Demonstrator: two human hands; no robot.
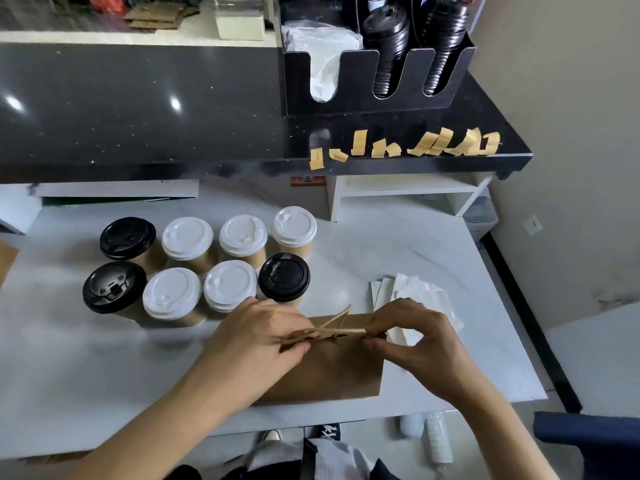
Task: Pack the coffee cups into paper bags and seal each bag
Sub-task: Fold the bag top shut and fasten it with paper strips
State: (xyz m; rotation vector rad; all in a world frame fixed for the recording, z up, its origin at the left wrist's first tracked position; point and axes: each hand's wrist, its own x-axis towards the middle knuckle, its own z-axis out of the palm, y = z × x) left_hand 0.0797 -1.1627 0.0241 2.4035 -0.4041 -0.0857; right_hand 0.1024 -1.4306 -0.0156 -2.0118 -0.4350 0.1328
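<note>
A brown paper bag (332,372) stands on the white table near its front edge, its top pressed together with the twisted handles sticking up. My left hand (256,334) pinches the left end of the folded top. My right hand (412,334) pinches the right end. Several lidded kraft coffee cups (188,237) stand in two rows to the left behind the bag, some with white lids, three with black lids (284,277). What is inside the bag is hidden.
Several strips of tan tape (429,143) hang on the edge of the black counter (138,109) behind. White paper sleeves or napkins (415,292) lie right of the bag. A black organiser (374,98) holds stacked lids. The table's right edge (512,323) drops to the floor.
</note>
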